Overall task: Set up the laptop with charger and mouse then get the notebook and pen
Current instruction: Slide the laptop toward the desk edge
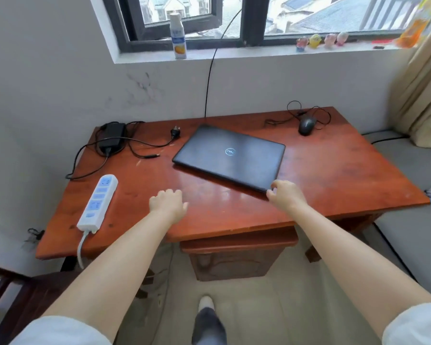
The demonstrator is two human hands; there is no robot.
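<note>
A closed dark laptop [230,155] lies at an angle in the middle of the red-brown wooden table [334,170]. My right hand [285,194] touches the laptop's near right corner, fingers curled at its edge. My left hand [168,204] hovers over bare tabletop left of the laptop, fingers loosely bent, holding nothing. The black charger brick [111,139] with tangled cables sits at the far left, its plug [175,132] lying loose beside it. A black wired mouse [307,125] rests at the far right. A white power strip [98,202] lies near the left edge. No notebook or pen is visible.
A bottle [177,37] and small figurines [319,41] stand on the window sill behind the table. A grey cushioned seat [408,170] runs along the right, a curtain [423,95] above it. Dark wooden furniture [23,295] sits at lower left. A black cable [209,78] hangs from the window.
</note>
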